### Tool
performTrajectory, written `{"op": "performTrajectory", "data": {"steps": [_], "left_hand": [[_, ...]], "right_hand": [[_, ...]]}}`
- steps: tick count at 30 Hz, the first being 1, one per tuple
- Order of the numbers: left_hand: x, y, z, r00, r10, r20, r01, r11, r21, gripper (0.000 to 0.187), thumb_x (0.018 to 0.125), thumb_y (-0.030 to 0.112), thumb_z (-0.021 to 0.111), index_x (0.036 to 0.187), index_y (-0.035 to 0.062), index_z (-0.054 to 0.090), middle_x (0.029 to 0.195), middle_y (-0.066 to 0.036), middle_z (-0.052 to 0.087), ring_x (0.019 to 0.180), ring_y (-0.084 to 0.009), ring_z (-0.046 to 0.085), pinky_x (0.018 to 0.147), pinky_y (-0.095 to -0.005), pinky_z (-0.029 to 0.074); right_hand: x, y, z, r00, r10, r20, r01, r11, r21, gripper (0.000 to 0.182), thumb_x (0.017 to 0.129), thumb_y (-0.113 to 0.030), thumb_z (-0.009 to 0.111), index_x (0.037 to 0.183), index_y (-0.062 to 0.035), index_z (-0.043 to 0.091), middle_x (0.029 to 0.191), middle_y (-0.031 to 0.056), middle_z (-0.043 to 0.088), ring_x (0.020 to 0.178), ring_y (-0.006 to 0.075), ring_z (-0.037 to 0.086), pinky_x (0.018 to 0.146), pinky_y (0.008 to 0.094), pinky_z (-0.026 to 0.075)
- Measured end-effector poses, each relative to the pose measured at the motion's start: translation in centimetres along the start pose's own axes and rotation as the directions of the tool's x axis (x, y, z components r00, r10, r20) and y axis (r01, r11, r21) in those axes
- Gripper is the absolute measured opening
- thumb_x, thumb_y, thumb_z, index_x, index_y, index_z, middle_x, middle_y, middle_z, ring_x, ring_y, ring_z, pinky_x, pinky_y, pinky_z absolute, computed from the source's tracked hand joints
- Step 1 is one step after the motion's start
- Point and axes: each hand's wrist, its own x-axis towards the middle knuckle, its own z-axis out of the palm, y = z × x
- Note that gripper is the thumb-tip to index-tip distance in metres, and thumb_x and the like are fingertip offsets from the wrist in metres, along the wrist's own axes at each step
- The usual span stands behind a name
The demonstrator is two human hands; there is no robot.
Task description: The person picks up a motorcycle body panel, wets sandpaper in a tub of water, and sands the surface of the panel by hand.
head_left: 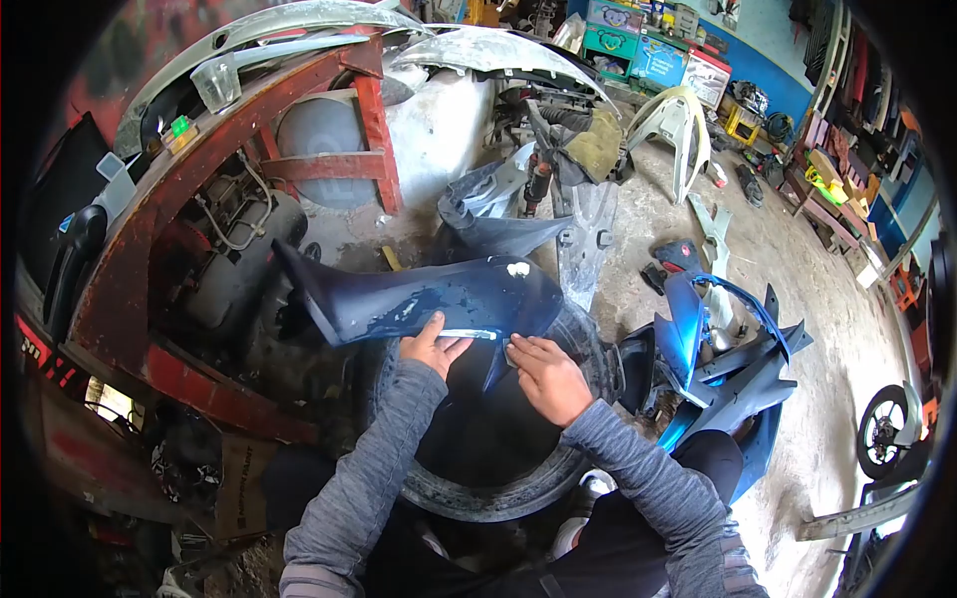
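My left grip has the dark blue fairing panel by its lower edge, thumb over the painted face. My right grip rests with its fingers bent together at that edge, near the downward point; I cannot tell whether they pinch anything. The panel lies crosswise just beyond both grips, above the far side of the black tyre, its long narrow end reaching out to my left and its broad end ahead of my right. I judge it a light, fairly stiff plastic shell, slick on the face, best taken by the thicker middle edge; the thin tips could crack.
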Motion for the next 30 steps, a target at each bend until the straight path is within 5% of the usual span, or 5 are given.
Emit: {"op": "performTrajectory", "data": {"steps": [9,21,23,26,30], "left_hand": [[2.2,-1.0,-3.4,1.000,-0.024,0.010,0.024,0.999,0.045,0.034,0.095,0.004,0.065,0.125,-0.0028,0.051,0.127,-0.018,0.059,0.120,-0.0377,0.059,0.107,-0.0583,0.047],[2.7,-1.2,-4.1,0.999,-0.039,-0.025,0.040,0.999,0.025,0.031,0.095,0.006,0.066,0.122,-0.0028,0.053,0.121,-0.017,0.061,0.118,-0.0366,0.060,0.105,-0.0577,0.049],[2.6,-0.7,-3.5,1.000,-0.019,-0.019,0.020,0.999,0.027,0.032,0.095,0.006,0.066,0.122,-0.0039,0.052,0.121,-0.017,0.061,0.118,-0.0371,0.060,0.105,-0.0582,0.049],[1.6,-0.2,-2.9,1.000,-0.011,-0.015,0.012,0.999,0.038,0.034,0.095,0.007,0.066,0.122,-0.0059,0.051,0.120,-0.018,0.060,0.117,-0.0378,0.060,0.104,-0.0587,0.049],[1.1,0.8,-1.0,0.999,0.054,0.005,-0.054,0.993,0.109,0.036,0.094,0.009,0.066,0.122,-0.0076,0.051,0.121,-0.019,0.060,0.115,-0.0368,0.062,0.101,-0.0580,0.051]], "right_hand": [[-6.2,6.9,10.5,0.531,0.821,0.210,-0.828,0.450,0.333,0.029,0.083,-0.017,0.067,0.104,0.0014,0.071,0.101,0.0228,0.072,0.096,0.0400,0.068,0.084,0.0441,0.054],[-11.6,13.7,18.5,0.348,0.850,0.395,-0.890,0.432,-0.147,0.038,0.085,-0.014,0.064,0.122,-0.0055,0.068,0.115,0.0202,0.070,0.110,0.0349,0.066,0.088,0.0459,0.058],[-7.7,9.7,14.5,0.231,0.616,0.753,-0.894,-0.171,0.415,0.035,0.088,-0.001,0.056,0.122,-0.0019,0.063,0.107,0.0146,0.068,0.096,0.0345,0.067,0.082,0.0597,0.058],[-2.2,7.5,9.4,0.390,0.560,0.731,-0.879,-0.011,0.477,0.033,0.090,-0.005,0.059,0.121,0.0076,0.058,0.136,0.0173,0.047,0.095,0.0377,0.066,0.075,0.0601,0.062],[2.5,0.7,0.0,0.869,0.302,0.392,-0.347,0.937,0.047,0.033,0.080,-0.004,0.064,0.112,0.0011,0.067,0.117,0.0176,0.064,0.093,0.0441,0.066,0.080,0.0478,0.059]]}}
